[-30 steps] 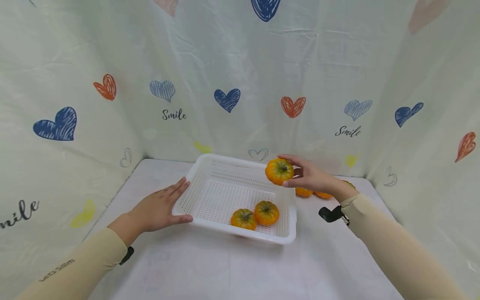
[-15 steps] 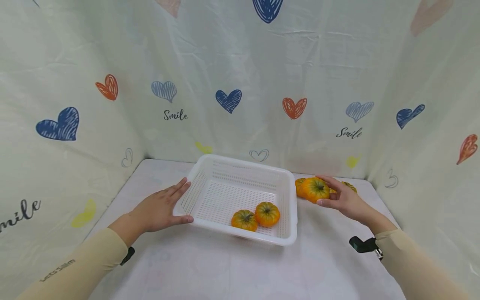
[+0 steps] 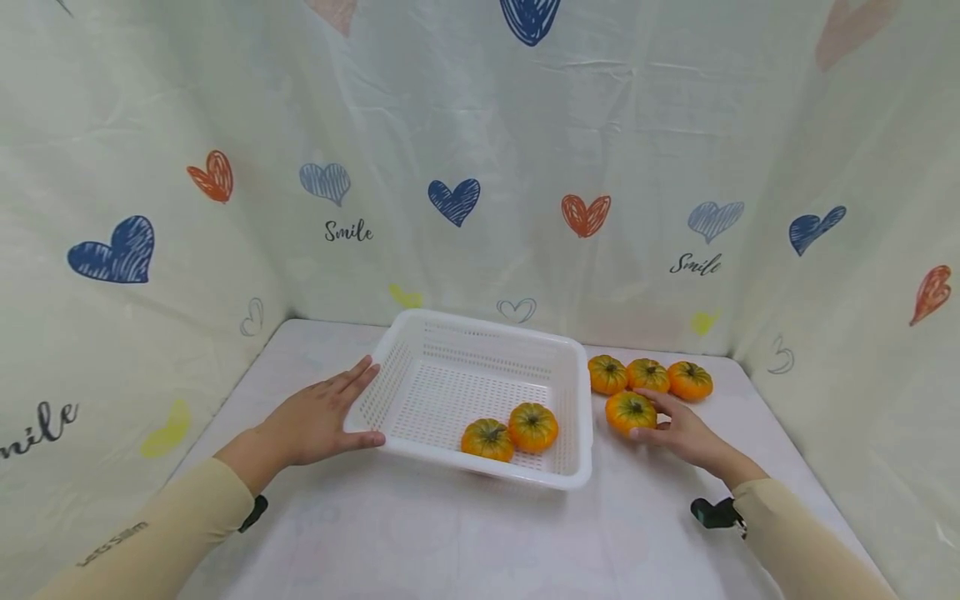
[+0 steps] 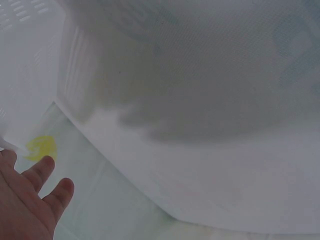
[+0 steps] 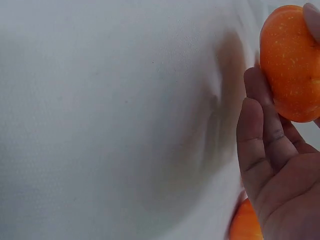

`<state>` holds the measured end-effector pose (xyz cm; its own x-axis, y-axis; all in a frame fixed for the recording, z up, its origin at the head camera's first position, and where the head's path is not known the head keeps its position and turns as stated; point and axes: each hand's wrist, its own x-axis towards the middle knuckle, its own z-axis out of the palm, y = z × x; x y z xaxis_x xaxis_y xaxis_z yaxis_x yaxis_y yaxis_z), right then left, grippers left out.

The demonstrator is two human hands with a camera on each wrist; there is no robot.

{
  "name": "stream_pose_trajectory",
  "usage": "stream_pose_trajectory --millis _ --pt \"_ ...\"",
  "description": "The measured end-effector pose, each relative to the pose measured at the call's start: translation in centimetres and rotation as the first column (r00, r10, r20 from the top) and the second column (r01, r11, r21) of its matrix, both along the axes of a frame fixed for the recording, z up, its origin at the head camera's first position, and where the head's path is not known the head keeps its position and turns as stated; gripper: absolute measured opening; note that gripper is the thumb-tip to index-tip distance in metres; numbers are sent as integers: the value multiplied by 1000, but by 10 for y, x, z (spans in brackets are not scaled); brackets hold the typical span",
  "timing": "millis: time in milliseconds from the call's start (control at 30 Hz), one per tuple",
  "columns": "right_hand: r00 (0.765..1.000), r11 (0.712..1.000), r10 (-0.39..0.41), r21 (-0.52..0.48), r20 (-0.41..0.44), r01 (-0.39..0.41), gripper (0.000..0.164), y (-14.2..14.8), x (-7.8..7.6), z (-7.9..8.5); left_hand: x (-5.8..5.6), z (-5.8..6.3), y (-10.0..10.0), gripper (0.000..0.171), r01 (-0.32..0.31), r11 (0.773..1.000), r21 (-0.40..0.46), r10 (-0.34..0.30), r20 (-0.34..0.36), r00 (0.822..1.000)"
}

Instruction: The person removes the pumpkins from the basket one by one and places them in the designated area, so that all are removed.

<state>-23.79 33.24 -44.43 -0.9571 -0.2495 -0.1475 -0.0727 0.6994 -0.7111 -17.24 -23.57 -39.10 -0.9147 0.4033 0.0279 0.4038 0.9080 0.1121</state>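
A small orange pumpkin [image 3: 631, 414] with a green top is held by my right hand [image 3: 686, 433], fingers and thumb at its right side, close over the table right of the basket. The right wrist view shows the same pumpkin [image 5: 290, 65] at the fingers' ends. My left hand [image 3: 311, 417] rests at the left end of a white plastic basket [image 3: 480, 471], fingers extended along the rim and thumb at the near corner. Inside the basket two pumpkins [image 3: 533, 427] lie side by side near its front. In the left wrist view the left fingers [image 4: 59, 197] show spread.
Three more pumpkins [image 3: 647, 376] stand in a row behind the held one, by the table's back edge. The white-covered table [image 3: 465, 542] meets a pale curtain [image 3: 510, 267] with printed hearts at the back and sides.
My right hand has carried the pumpkin from over the basket's right back corner out to the right and down toward the table, before the row. The left hand and basket have stayed put.
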Motion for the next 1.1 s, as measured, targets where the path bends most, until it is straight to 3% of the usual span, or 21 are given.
stream_pose_trajectory --millis 400,1100 --pt "1000 1000 2 -1 18 -2 86 -7 -5 -19 0 -1 -1 112 9 1000 6 -9 -7 1000" --pt "996 999 -39 4 85 39 93 -13 -4 -21 -2 -4 -2 112 13 1000 3 -13 -13 1000"
